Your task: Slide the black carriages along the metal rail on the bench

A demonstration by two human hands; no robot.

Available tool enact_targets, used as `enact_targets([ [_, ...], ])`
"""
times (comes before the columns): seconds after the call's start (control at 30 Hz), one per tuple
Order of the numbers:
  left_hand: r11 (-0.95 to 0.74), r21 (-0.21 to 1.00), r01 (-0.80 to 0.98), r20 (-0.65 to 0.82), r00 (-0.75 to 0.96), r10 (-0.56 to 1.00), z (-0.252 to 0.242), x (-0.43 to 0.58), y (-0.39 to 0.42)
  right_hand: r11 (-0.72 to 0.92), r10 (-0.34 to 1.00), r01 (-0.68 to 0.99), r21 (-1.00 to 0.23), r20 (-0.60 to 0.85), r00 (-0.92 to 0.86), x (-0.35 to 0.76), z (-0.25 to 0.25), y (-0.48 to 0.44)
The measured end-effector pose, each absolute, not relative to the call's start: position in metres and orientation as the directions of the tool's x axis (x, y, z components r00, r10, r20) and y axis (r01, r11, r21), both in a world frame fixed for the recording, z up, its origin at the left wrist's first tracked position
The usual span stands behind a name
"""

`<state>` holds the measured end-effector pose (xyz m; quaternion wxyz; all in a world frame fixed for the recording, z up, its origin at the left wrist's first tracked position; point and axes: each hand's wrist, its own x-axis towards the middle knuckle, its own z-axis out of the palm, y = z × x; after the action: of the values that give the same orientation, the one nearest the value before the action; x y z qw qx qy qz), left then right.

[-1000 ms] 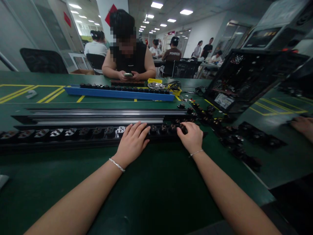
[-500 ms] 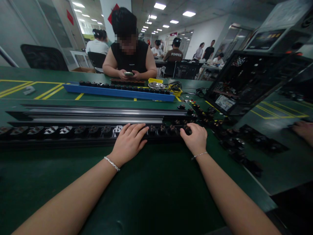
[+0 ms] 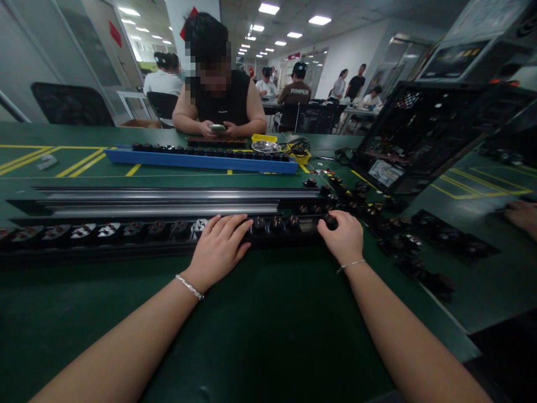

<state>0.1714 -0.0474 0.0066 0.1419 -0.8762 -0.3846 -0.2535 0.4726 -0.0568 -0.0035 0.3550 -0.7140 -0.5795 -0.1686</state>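
Observation:
A long black strip (image 3: 138,246) lined with several small socket modules lies across the green table (image 3: 268,336) in front of me. My left hand (image 3: 218,246) rests flat on the strip near its middle, fingers stretched out. My right hand (image 3: 344,235) sits at the strip's right end, fingers curled over a small black socket module (image 3: 329,219). Several loose black modules (image 3: 403,240) lie scattered to the right of that hand.
Behind the strip lie long metal rails (image 3: 168,201) and a blue strip (image 3: 201,159). A person sits opposite holding a phone (image 3: 218,128). A black open case (image 3: 423,134) stands at the right. Another person's hand (image 3: 522,215) shows at the right edge.
My right hand has slid a little to the right along the strip's end. My left hand has stayed flat on the strip.

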Motion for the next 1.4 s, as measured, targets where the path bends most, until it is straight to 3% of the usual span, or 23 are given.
enact_targets([
  [1.4,-0.667,-0.089,0.740,0.565,0.589,0.578,0.006,0.165,-0.036,-0.092,0.673,0.850,-0.519,0.596,0.437,0.494,-0.004,-0.046],
])
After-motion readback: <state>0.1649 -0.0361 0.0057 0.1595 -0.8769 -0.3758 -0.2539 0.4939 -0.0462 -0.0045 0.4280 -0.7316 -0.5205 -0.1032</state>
